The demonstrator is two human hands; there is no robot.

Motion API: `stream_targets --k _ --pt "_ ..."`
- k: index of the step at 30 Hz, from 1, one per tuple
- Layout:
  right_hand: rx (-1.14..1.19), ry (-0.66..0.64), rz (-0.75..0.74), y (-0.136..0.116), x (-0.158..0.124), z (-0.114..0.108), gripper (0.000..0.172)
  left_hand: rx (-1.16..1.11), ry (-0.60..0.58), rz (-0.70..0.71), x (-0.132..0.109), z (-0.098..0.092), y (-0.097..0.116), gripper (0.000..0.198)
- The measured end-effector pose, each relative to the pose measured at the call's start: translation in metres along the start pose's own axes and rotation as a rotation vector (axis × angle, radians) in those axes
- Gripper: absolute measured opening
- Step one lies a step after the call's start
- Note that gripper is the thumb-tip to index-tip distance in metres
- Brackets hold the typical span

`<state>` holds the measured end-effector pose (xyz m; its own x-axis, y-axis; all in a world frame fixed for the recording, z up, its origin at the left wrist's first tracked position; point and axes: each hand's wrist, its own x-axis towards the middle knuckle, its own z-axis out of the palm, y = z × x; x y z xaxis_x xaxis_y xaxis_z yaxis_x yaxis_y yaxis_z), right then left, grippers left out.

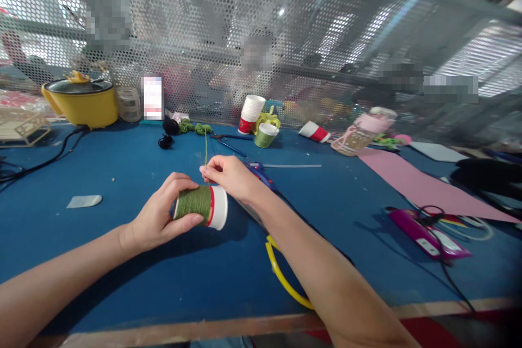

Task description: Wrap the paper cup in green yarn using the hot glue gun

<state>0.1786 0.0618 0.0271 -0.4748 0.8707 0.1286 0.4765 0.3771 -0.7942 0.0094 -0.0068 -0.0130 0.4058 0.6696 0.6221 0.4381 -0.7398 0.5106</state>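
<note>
A paper cup [219, 207] lies sideways in my left hand [163, 209], its white end pointing right. Green yarn is wound around most of its wall, and a red band shows beside the white part. My left fingers and thumb wrap round the wound part. Just above the cup, my right hand [226, 174] pinches the green yarn [206, 144]. That strand runs from the cup up to a green yarn bundle [203, 129] at the back of the table. Behind my right wrist lies a blue glue gun [263, 175], partly covered, with a clear glue stick [291, 166] near it.
Pliers [232, 137], a green-wrapped cup [265, 137] and stacked paper cups [249, 114] stand or lie at the back. A yellow pot [81, 103] is far left. Right are a pink sheet [424, 182] and a purple power strip [428, 234] with cables. A yellow tube [281, 277] lies in front.
</note>
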Motion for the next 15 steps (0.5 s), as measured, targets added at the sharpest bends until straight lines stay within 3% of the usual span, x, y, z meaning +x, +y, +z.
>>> stream_targets --k 15 --pt "-0.152 -0.025 0.003 -0.0094 -0.0034 -0.0051 0.021 0.081 -0.019 0.071 -0.0012 -0.0001 -0.0021 0.039"
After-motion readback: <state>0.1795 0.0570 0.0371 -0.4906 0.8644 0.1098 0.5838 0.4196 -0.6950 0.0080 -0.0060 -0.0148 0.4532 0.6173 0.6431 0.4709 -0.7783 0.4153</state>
